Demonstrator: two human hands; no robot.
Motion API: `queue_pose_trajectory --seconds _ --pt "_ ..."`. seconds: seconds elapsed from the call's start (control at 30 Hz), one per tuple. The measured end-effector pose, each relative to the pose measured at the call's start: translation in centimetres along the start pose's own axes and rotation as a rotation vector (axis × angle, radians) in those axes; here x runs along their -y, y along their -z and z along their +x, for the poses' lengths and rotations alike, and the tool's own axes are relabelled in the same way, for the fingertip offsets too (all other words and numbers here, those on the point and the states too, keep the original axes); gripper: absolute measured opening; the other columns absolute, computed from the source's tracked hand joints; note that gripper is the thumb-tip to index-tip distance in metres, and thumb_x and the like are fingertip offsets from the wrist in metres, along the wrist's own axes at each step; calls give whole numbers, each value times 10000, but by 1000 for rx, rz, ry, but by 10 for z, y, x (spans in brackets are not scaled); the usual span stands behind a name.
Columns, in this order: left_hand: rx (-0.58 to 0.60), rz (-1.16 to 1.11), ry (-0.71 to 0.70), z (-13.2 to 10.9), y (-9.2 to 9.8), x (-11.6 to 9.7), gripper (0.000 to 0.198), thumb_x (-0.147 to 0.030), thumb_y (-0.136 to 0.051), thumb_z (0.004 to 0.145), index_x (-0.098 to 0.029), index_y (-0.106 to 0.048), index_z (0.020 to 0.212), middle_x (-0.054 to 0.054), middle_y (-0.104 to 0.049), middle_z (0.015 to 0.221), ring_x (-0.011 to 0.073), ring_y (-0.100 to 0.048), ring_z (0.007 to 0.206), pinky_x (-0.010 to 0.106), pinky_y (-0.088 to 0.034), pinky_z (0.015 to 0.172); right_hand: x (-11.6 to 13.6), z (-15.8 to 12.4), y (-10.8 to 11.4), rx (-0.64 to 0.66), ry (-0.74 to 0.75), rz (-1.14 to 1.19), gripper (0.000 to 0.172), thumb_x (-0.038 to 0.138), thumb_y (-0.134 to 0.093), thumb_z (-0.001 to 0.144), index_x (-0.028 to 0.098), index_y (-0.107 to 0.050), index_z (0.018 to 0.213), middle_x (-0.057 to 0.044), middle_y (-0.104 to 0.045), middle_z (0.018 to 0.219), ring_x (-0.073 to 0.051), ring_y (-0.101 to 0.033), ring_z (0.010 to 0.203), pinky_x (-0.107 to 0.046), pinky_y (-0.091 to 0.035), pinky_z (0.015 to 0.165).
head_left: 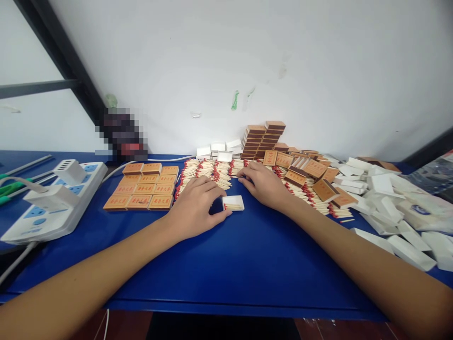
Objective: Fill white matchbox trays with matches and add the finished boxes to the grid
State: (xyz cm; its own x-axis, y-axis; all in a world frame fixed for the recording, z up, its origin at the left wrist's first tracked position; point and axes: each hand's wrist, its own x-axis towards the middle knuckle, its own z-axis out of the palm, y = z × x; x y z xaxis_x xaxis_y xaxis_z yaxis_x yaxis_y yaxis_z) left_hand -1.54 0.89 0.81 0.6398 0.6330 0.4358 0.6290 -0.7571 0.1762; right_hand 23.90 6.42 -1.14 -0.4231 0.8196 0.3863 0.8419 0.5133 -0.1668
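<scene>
A small white matchbox tray [238, 200] lies on the blue table with a few matches [233, 207] inside. My left hand [194, 205] grips its left end between thumb and fingers. Just beyond and to the right, my right hand [264, 184] has its fingers curled together at the edge of the loose matches. Whatever sits between those fingertips is hidden. Red-tipped matches [221, 174] spread in a wide pile behind both hands and off to the right.
Orange matchboxes [145, 189] lie in rows at left, and others form stacks [264, 139] by the wall. Loose sleeves [314, 167] cover matches at right, beside a heap of white trays [382, 193]. A white power strip [76, 208] with plugs occupies the far left.
</scene>
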Motion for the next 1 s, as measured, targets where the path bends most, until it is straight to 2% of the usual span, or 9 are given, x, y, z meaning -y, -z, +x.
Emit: queue_pose_trajectory --seconds 0.13,0.33,0.5,0.67,0.9,1.0 --pt "4 1 3 0 0 0 283 -424 -768 939 -196 -714 1099 88 -760 1117 297 -646 1100 476 -503 999 -1 2 2 14 -22 24 141 241 -578 1022 195 -655 913 -107 -649 982 -270 -600 940 -385 -455 831" --pt "-12 1 12 1 1 2 275 -424 -766 937 -202 -710 1089 81 -759 1097 303 -640 1101 485 -494 1007 1 -4 15 17 -12 70 123 244 -580 1018 211 -616 906 -95 -644 954 -262 -599 909 -378 -452 807" --pt "-15 19 21 1 1 1 256 -413 -757 943 -195 -712 1068 76 -760 1053 300 -642 1076 487 -497 1001 26 -19 31 28 66 172 107 263 -585 1033 223 -630 944 -74 -639 946 -237 -604 889 -347 -448 764" --pt "-18 23 9 1 0 2 259 -415 -755 945 -185 -716 1057 79 -754 1041 299 -642 1070 488 -499 998 48 -29 27 95 127 170 101 237 -577 1050 213 -639 975 -76 -642 982 -231 -612 925 -345 -450 789" --pt "-3 8 14 0 1 2 257 -406 -771 936 -189 -721 1064 69 -761 1059 295 -637 1082 483 -491 1009 41 -23 25 111 55 285 100 237 -624 1021 209 -669 936 -41 -627 904 -194 -591 833 -319 -435 742" --pt "3 -12 29 0 1 2 250 -392 -778 933 -181 -727 1058 63 -766 1045 290 -645 1070 472 -496 1001 36 -19 28 158 19 355 132 270 -660 995 212 -690 880 -25 -619 856 -178 -565 776 -311 -419 712"
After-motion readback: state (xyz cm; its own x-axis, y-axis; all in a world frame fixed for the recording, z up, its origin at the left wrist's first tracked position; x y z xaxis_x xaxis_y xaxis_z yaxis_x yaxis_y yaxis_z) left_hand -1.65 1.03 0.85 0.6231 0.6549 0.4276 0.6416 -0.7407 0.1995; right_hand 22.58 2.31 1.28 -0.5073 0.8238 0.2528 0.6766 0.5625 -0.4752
